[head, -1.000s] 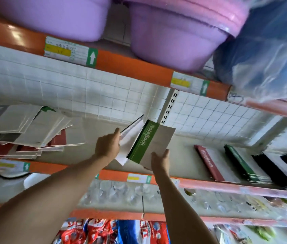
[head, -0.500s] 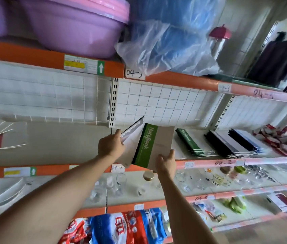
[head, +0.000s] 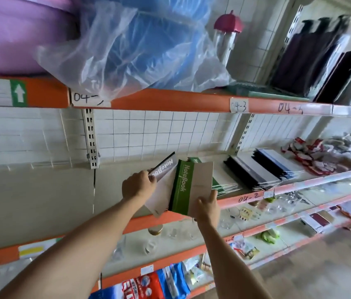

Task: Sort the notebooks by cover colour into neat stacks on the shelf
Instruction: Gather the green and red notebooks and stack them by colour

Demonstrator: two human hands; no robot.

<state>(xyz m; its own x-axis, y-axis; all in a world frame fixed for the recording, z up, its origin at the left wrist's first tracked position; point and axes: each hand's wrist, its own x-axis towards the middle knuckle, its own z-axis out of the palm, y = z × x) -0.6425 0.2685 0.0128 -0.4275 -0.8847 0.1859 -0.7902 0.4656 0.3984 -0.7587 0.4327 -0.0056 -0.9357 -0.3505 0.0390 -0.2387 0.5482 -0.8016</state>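
A shop shelving bay with orange front rails and a white wire-grid back filled the view, and the middle shelf lay as a broad bare stretch of grey board running left from the hands to the frame's edge. Both arms reached up over its front rail. The left hand had its fingers curled round the upper edge of a black-spined notebook, which tilted up and to the right with its pale cover hanging below the knuckles. Just beside it, its spine edge overlapping that pale cover, the right hand pinched the lower corner of a green-spined notebook, thumb on the brown cover, the book standing steeply above the rail. Behind and right of it on the same shelf lay a green stack, flat and partly hidden by the held book, then a black stack fanned out with its corners near the rail. Further right sat a heap of red and white packets. Above, a blue tub in clear plastic wrap overhung the upper rail's edge
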